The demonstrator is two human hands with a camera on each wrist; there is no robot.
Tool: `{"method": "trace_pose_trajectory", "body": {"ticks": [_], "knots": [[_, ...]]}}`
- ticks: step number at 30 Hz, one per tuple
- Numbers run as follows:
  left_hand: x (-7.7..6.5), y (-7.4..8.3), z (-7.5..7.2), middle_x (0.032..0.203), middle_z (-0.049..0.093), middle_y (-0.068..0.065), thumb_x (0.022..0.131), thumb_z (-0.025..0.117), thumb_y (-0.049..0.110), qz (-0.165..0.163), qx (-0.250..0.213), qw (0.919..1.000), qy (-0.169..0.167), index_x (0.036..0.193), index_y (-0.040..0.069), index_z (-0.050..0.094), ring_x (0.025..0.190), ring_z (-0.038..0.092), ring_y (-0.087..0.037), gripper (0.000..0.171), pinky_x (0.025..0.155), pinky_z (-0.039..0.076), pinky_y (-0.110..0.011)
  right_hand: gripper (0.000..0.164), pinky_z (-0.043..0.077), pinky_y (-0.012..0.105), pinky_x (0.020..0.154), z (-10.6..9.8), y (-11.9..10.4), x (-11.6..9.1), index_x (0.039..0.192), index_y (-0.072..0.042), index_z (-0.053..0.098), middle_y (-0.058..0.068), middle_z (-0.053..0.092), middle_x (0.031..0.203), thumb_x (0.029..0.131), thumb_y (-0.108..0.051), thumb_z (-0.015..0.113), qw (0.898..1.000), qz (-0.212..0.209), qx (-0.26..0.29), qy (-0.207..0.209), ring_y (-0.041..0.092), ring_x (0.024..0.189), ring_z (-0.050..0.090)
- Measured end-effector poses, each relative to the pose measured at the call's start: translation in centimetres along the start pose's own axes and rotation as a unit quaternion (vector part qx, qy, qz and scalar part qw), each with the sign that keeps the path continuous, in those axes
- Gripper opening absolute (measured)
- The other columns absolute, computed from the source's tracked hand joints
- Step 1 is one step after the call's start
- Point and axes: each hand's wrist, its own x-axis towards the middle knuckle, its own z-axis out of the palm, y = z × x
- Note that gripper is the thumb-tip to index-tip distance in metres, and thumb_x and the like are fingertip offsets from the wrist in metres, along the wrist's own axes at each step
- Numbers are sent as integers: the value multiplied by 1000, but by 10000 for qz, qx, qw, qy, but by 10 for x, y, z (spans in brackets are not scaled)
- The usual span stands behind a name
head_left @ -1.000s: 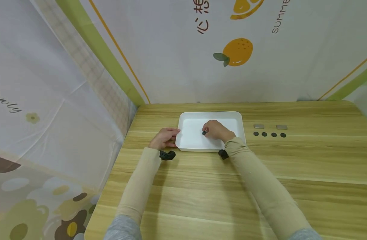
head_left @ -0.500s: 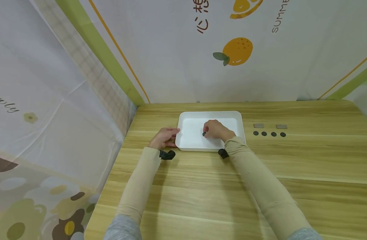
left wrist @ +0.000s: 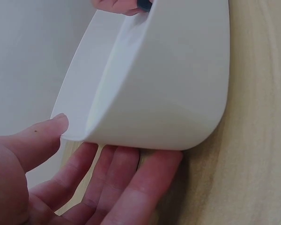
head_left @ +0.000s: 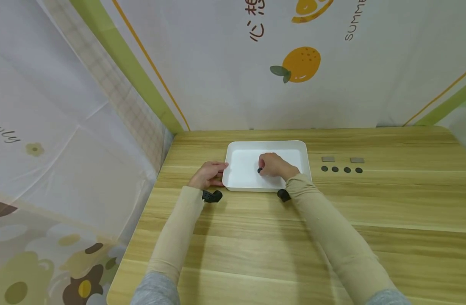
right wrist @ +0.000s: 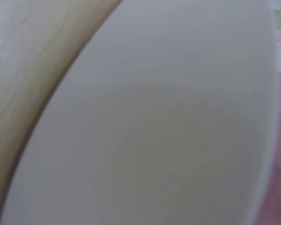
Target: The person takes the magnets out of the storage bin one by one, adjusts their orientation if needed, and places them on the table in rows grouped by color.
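A shallow white tray (head_left: 242, 167) sits on the table. My left hand (head_left: 210, 173) holds its left end; in the left wrist view the thumb (left wrist: 56, 126) is at the rim and the other fingers (left wrist: 150, 180) lie against the outer wall. Inside the tray, my right hand (head_left: 273, 164) pinches a small black disc (head_left: 259, 170) close to the tray floor. Whether the disc touches the floor I cannot tell. The tray's wall (right wrist: 154, 131) fills most of the right wrist view, with only a blurred edge of the right hand (right wrist: 278, 164) showing.
To the right of the tray, several black discs (head_left: 335, 169) lie in a row on the wooden table (head_left: 248, 250). Behind them lie two flat grey rectangular pieces, one on the left (head_left: 328, 159) and one on the right (head_left: 357, 160). A printed cloth (head_left: 217, 84) hangs behind the table.
My right hand has shifted very slightly to the right over the tray, still pinching the black disc, which seems to have turned a little. The left hand keeps its place on the tray.
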Motion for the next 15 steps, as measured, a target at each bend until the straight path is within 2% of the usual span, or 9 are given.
{"method": "trace_pose_trajectory", "body": {"ticks": [10,15], "knots": [[2,-1,-1,96,61,-7,98,58,25,13,-51,10000,-12,133,4,52,73,65,-14,42,58,58,-27,5,43,31,78,1,-2,-5,87,-6,61,6,59,88,85,-8,65,9996,-248,-90,-86,21,87,51],[3,-2,-1,95,61,-7,98,58,25,20,-101,9999,-26,134,3,52,72,65,-14,42,58,58,-28,5,43,31,78,0,-1,-8,90,-7,61,6,59,89,87,-10,64,9998,-189,-45,-34,20,86,51]]}}
